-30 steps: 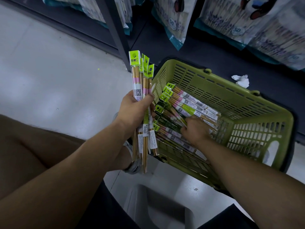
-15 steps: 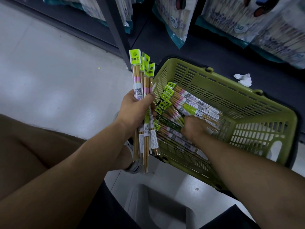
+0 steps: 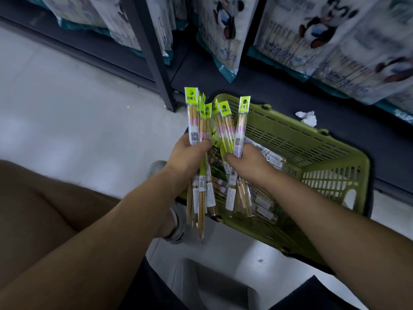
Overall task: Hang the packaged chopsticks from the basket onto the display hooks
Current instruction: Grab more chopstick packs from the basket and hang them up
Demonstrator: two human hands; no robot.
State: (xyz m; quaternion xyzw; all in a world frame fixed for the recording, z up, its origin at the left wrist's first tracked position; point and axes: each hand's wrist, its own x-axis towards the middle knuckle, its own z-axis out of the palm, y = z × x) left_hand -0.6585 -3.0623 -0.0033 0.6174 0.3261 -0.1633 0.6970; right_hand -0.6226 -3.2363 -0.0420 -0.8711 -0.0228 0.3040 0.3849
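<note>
My left hand [image 3: 190, 156] grips an upright bundle of packaged chopsticks [image 3: 194, 121], clear sleeves with lime-green header cards. Right beside it, my right hand [image 3: 247, 163] grips a second bundle of chopstick packs [image 3: 225, 128], lifted upright above the olive-green basket [image 3: 312, 153]. More packs [image 3: 263, 206] lie flat inside the basket under my right forearm. The two bundles nearly touch at their middles. No display hooks show in this view.
The basket sits on the floor against a dark shelf base [image 3: 257, 86]. Large panda-printed bags [image 3: 330, 36] hang above it. A grey upright post [image 3: 152, 59] stands left of the basket, a crumpled white paper [image 3: 307, 117] behind it. A grey stool [image 3: 212, 287] is below me.
My right hand, which was down among the packs in the basket, has come up holding a bundle next to the left hand's bundle. The view tilted upward slightly.
</note>
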